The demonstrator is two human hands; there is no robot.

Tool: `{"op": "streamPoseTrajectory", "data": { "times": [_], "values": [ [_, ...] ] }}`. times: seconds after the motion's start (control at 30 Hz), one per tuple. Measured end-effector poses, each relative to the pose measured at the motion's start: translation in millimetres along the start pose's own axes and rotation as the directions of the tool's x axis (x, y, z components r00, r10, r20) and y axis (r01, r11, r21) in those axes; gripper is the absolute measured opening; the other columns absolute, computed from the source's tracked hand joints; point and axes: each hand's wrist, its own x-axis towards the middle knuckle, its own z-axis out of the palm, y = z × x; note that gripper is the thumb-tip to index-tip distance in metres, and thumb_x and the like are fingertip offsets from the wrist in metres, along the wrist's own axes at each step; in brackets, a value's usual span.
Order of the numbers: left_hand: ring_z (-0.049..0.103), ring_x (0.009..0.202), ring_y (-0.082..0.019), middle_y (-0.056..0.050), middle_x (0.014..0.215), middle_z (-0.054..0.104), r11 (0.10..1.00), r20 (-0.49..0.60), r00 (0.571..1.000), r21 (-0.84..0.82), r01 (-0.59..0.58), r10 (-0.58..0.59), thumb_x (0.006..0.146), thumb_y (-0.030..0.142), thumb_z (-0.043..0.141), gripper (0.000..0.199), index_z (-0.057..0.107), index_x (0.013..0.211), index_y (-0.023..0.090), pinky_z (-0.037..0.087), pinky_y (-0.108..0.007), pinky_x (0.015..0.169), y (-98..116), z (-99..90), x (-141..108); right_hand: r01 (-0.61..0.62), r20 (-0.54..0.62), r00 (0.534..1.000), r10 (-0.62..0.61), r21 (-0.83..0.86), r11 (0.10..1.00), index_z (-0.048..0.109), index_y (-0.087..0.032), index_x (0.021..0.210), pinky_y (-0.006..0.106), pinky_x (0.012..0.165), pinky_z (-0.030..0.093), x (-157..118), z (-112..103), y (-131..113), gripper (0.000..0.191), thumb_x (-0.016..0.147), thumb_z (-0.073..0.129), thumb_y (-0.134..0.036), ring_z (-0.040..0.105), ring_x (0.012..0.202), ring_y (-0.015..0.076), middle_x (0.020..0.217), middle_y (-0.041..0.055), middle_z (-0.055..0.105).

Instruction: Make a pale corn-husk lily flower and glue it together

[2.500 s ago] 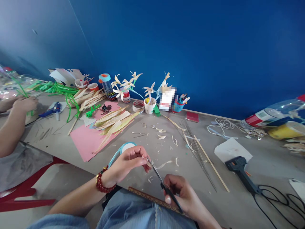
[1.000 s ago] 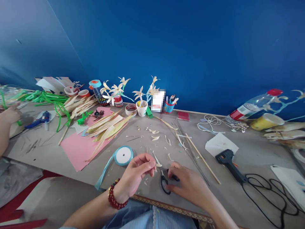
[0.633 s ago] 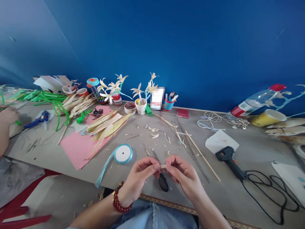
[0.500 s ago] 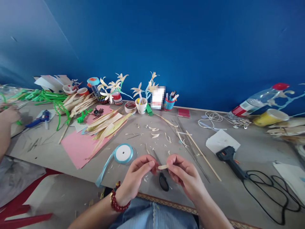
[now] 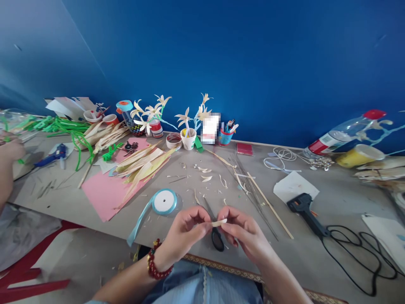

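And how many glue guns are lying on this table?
2: a blue glue gun left of the pink paper and a black glue gun right of the wooden stick.

A pale strip [image 5: 217,223] pinched by the left hand [image 5: 191,231] and right hand [image 5: 244,231] bars the gap between them, with scissors [image 5: 217,240] on the surface [image 5: 297,258] below. Far of the hands, a palm could slide over flat scraps [image 5: 206,179] as far as the white cup [image 5: 189,142] and pen cup [image 5: 225,138], upright before the wall [image 5: 253,63]. On the left, the ribbon spool [image 5: 158,202] and husks [image 5: 144,162] obstruct. On the right, a lane runs between the low wooden stick [image 5: 271,205] and the glue gun [image 5: 309,214], whose looped cable [image 5: 374,286] crowds the near right.
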Motion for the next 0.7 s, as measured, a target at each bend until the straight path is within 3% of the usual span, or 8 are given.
{"op": "streamPoseTrajectory", "data": {
  "times": [0.2,0.4,0.53,0.6,0.7],
  "values": [
    [0.053,0.071,-0.015,-0.001,0.072,0.059,0.960,0.027,0.992,0.250,-0.124,0.121,0.085,0.022,0.062,0.011,0.061,0.076,0.017,0.039,-0.024,0.068,1,-3.2,-3,0.028,0.028,0.999,-0.025,-0.121,0.992,0.057,-0.018,0.076,0.020,0.044,0.028,3,4,2,0.029,0.079,0.069,-0.044,0.036,0.046,0.0071,0.057,-0.0064,0.043],
    [0.054,0.071,-0.015,-0.002,0.074,0.061,0.911,0.027,0.988,0.386,-0.148,0.149,0.085,0.020,0.061,0.010,0.060,0.076,0.017,0.040,-0.025,0.070,5,-0.8,-4,0.027,-0.058,0.998,-0.038,-0.175,0.984,0.053,-0.018,0.070,0.020,0.046,0.025,1,12,-4,0.032,0.075,0.072,-0.043,0.032,0.047,0.0071,0.053,-0.0079,0.038],
    [0.050,0.070,-0.014,-0.001,0.070,0.057,0.967,0.024,0.990,0.212,-0.138,0.136,0.079,0.014,0.060,0.009,0.059,0.071,0.016,0.038,-0.025,0.067,-2,0.0,-1,0.053,-0.037,0.998,-0.059,-0.144,0.988,0.055,-0.017,0.070,0.019,0.045,0.029,0,12,0,0.029,0.078,0.071,-0.039,0.036,0.048,0.0068,0.056,-0.0065,0.043],
    [0.049,0.068,-0.014,-0.001,0.068,0.055,0.996,0.053,0.995,0.000,-0.085,0.085,0.077,0.014,0.060,0.006,0.059,0.071,0.015,0.038,-0.024,0.065,-7,-0.3,0,0.038,0.000,0.999,-0.038,-0.035,0.999,0.056,-0.017,0.072,0.018,0.043,0.031,0,11,4,0.028,0.079,0.073,-0.038,0.038,0.046,0.0061,0.059,-0.0056,0.047],
    [0.048,0.065,-0.013,-0.001,0.065,0.055,0.953,0.097,0.994,-0.303,-0.015,0.047,0.076,0.016,0.060,0.005,0.060,0.071,0.015,0.039,-0.025,0.065,-13,-1.2,0,0.010,0.042,0.999,-0.019,0.207,0.978,0.054,-0.018,0.070,0.017,0.039,0.031,2,11,9,0.027,0.077,0.075,-0.034,0.037,0.042,0.0049,0.058,-0.0061,0.049]
  ]
}}
